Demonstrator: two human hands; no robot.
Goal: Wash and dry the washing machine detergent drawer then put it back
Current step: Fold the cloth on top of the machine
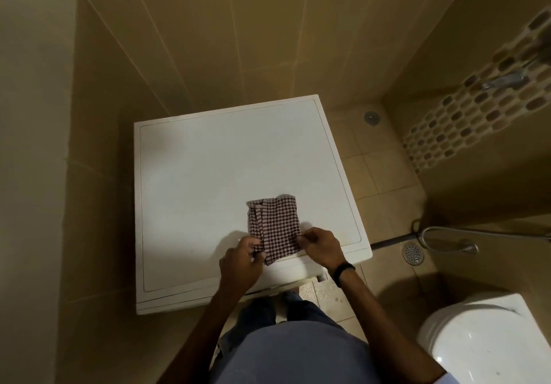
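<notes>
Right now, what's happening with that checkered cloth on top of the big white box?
A person stands at the white square-topped washing machine. A folded maroon-and-white checked cloth lies flat on its top, near the front edge. The left hand pinches the cloth's near left corner and the right hand, with a black wristband, pinches its right edge. A white toilet sits to the right.

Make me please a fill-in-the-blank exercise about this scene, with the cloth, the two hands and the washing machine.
1. The checked cloth lies ____ (folded or spread open) on the washing machine.
2. The left hand and the right hand pinch the cloth's ____ (near or far) end.
3. A black band is worn on the ____ wrist.

Missing words: folded; near; right.
</notes>
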